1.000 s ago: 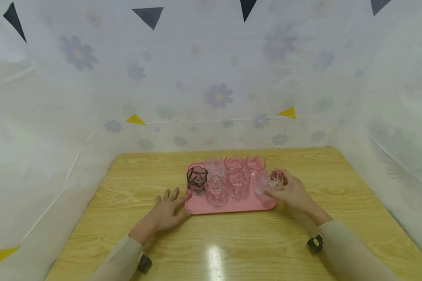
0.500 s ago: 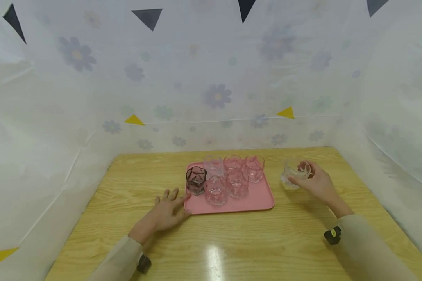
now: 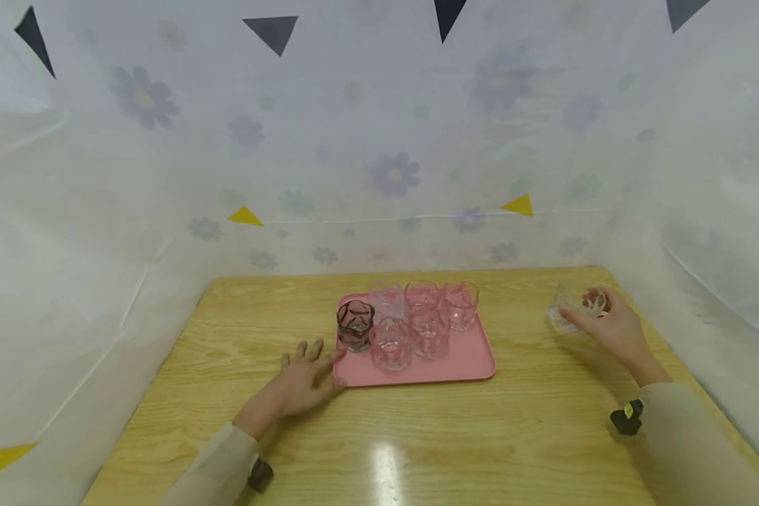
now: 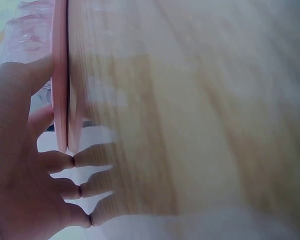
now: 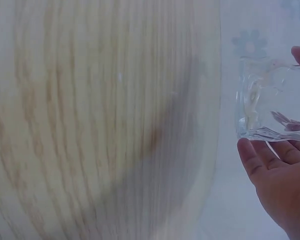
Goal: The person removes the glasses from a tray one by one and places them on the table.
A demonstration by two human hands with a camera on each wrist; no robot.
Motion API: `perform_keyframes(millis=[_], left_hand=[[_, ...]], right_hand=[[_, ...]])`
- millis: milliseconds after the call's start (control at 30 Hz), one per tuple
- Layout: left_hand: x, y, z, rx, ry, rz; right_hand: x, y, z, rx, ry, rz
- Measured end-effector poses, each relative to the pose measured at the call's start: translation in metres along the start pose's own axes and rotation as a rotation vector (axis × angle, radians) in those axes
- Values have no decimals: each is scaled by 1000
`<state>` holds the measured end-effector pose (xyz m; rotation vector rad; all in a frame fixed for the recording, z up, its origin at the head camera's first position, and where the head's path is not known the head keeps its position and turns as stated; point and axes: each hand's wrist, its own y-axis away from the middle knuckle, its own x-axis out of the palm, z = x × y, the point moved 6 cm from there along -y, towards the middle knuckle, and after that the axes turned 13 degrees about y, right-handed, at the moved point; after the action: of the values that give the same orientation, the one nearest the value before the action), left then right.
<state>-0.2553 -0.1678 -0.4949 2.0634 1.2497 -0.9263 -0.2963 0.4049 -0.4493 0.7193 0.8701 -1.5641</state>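
Note:
My right hand holds a clear drinking glass over the right side of the table, away from the tray. In the right wrist view the glass sits between thumb and fingers, its base above the tabletop. Spread on the table, my left hand touches the left front corner of a pink tray with thumb and forefinger. Standing on that tray are a dark grey glass at the left and several clear or pink-looking glasses, including a front one and a back right one.
The wooden table reaches back to a white flowered curtain, which also hangs along both sides. A dark wrist camera is strapped at the right sleeve, another camera at the left.
My right hand has carried the clear glass off the tray's right end and out to the right. The left hand stays at the tray's corner.

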Motion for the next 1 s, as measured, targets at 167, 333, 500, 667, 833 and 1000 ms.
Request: perform_keyframes(millis=[167,333,500,667,833,1000], left_hand=[[-1,0,-2,-10,4,7],[-3,0,-3,-20,2,7],[-3,0,-3,-15,-1,13],[-2,0,-4,-8,-5,18],[-2,0,-4,-14,1,19],[-1,-1,-1,-13,-12,20]], right_hand=[[-4,-4,-14,28,-2,1],[-3,-7,-25,85,-22,18],[-5,-6,-37,137,-16,12],[-10,-4,-48,172,10,-3],[-10,-4,-54,193,8,3],[-8,-4,-60,210,12,-3]])
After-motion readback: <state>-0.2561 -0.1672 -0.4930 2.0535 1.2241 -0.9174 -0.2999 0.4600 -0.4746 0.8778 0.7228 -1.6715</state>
